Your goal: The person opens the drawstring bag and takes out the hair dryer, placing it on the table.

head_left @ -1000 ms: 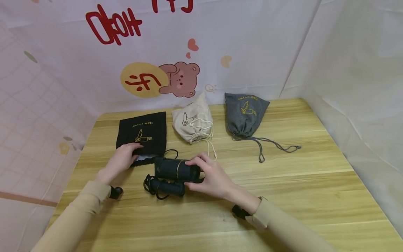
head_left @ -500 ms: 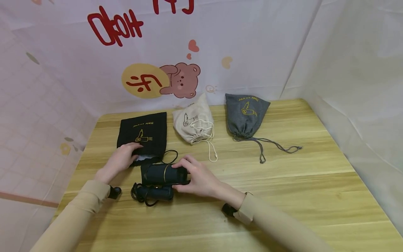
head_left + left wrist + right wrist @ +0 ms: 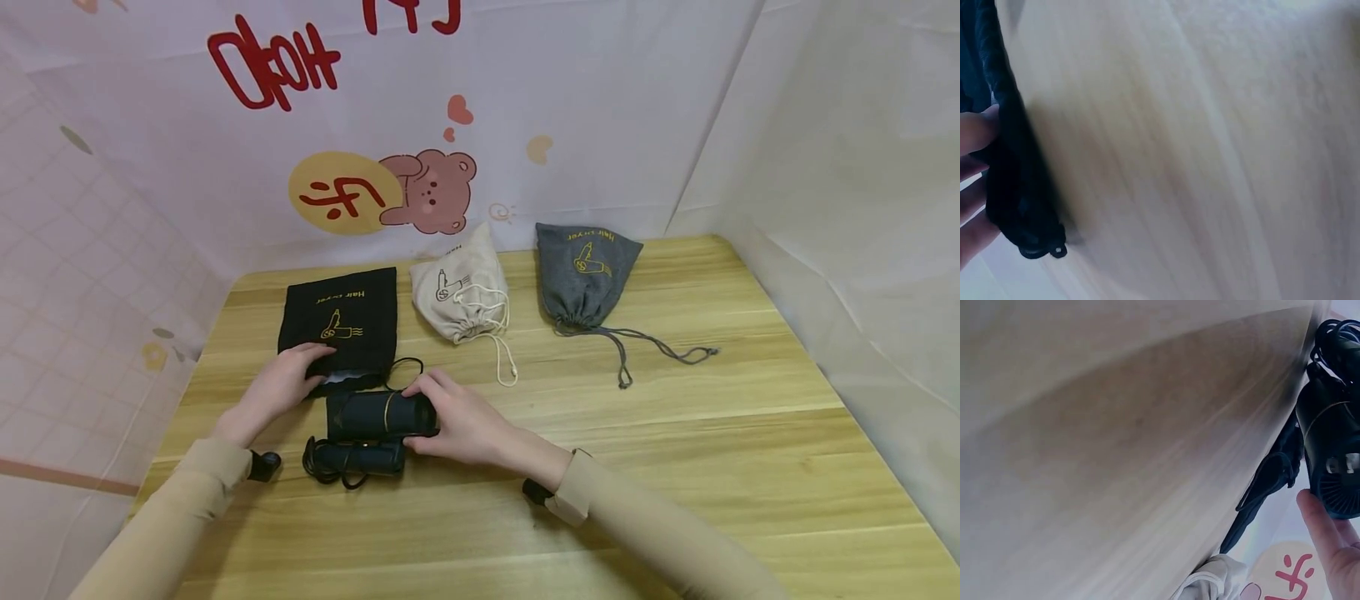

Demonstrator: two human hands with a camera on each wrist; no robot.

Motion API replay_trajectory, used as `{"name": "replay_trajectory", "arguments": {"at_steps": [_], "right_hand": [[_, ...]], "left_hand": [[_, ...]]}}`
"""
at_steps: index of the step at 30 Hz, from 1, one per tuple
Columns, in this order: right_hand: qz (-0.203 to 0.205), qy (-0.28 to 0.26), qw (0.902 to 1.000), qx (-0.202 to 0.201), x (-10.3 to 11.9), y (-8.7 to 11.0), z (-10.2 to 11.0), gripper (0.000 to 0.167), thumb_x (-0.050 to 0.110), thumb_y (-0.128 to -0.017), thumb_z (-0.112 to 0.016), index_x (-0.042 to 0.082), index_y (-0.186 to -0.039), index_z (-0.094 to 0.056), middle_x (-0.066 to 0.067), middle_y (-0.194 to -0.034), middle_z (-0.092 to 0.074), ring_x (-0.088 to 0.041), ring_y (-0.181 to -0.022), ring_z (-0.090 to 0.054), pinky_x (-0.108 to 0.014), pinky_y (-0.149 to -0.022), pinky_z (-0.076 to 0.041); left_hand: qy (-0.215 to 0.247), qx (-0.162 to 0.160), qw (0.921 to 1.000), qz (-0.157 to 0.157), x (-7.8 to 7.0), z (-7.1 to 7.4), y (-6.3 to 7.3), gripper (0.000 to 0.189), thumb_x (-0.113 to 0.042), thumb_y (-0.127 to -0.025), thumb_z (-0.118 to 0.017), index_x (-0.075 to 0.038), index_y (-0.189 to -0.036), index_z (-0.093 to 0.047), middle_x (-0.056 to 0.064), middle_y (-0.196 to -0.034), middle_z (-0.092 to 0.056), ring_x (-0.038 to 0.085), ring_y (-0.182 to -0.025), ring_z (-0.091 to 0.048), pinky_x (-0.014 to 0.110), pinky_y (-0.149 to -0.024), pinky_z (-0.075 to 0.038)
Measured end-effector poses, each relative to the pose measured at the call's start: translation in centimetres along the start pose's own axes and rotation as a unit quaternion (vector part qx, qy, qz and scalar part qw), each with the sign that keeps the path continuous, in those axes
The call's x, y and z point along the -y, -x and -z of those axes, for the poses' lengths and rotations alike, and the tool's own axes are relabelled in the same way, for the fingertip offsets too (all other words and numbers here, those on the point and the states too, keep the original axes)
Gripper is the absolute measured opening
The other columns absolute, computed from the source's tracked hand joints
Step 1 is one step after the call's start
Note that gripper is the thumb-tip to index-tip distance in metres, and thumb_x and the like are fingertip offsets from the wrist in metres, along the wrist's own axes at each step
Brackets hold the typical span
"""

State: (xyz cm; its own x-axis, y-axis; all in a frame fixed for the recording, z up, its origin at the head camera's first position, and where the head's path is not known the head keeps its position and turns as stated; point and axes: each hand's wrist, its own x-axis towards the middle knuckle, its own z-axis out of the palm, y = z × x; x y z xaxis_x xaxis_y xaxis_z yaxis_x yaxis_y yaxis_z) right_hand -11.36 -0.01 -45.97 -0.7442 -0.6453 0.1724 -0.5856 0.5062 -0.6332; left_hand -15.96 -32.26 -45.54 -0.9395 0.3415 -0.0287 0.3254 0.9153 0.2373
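A black drawstring bag (image 3: pixel 352 304) printed with a yellow hair dryer lies flat at the table's left, its mouth towards me and a pale lining showing. My left hand (image 3: pixel 281 385) holds that mouth, and in the left wrist view its fingers (image 3: pixel 975 200) and thumb pinch the bag's edge (image 3: pixel 1019 169). With thumb and fingers, my right hand (image 3: pixel 468 425) grips the rear end of a black folding hair dryer (image 3: pixel 363 415), just in front of the mouth. Its folded handle (image 3: pixel 363 457), wrapped in cord, lies alongside the barrel. The vented end faces my right palm in the right wrist view.
A beige drawstring bag (image 3: pixel 461 287) lies gathered at the back middle, and a grey one (image 3: pixel 588 271) stands to its right. Their cords trail over the wooden table (image 3: pixel 675 467). A printed white cloth (image 3: pixel 600 100) hangs behind the table, with more cloth at both sides.
My right hand has moved left with the hair dryer, which now lies closer below the black bag's mouth. The left hand keeps its place on the bag.
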Motion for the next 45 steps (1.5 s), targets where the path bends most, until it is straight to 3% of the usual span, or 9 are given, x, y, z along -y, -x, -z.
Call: {"name": "replay_trajectory", "arguments": {"at_steps": [13,24,34,45], "right_hand": [[0.015,0.077,0.9945,0.069,0.0,-1.0,-0.5,0.067,0.038,-0.091,-0.081,0.019,-0.147,-0.051,-0.007,-0.133,-0.057,-0.019,-0.107,-0.067,-0.032,-0.095,-0.058],[0.022,0.111,0.9894,0.090,0.8,-2.3,-2.1,0.067,0.038,-0.091,-0.081,0.019,-0.147,-0.050,-0.007,-0.131,-0.061,-0.016,-0.109,-0.068,-0.029,-0.096,-0.058],[0.013,0.110,0.9887,0.101,1.3,-3.1,-2.6,0.066,0.037,-0.092,-0.081,0.018,-0.148,-0.050,-0.006,-0.134,-0.060,-0.016,-0.111,-0.067,-0.029,-0.098,-0.057],[0.015,0.126,0.9868,0.101,1.8,-3.8,-2.8,0.067,0.038,-0.093,-0.079,0.020,-0.150,-0.048,-0.007,-0.137,-0.060,-0.017,-0.110,-0.069,-0.029,-0.096,-0.058]], "left_hand": [[-0.023,-0.006,0.9997,0.001,0.6,0.0,0.2,0.046,0.002,-0.090,-0.078,0.006,-0.134,-0.065,0.034,-0.134,-0.065,0.053,-0.120,-0.065,0.063,-0.097,-0.056],[-0.038,-0.005,0.9993,-0.004,1.1,0.3,0.2,0.047,0.000,-0.091,-0.078,0.005,-0.135,-0.065,0.033,-0.133,-0.066,0.052,-0.120,-0.066,0.062,-0.097,-0.056],[-0.041,0.011,0.9990,-0.008,2.2,0.7,0.7,0.050,-0.006,-0.090,-0.080,0.006,-0.135,-0.064,0.034,-0.130,-0.067,0.052,-0.116,-0.067,0.063,-0.096,-0.056],[-0.040,0.060,0.9974,-0.005,2.8,1.8,0.7,0.055,-0.007,-0.088,-0.082,0.008,-0.138,-0.062,0.038,-0.133,-0.065,0.056,-0.119,-0.064,0.064,-0.097,-0.055]]}}
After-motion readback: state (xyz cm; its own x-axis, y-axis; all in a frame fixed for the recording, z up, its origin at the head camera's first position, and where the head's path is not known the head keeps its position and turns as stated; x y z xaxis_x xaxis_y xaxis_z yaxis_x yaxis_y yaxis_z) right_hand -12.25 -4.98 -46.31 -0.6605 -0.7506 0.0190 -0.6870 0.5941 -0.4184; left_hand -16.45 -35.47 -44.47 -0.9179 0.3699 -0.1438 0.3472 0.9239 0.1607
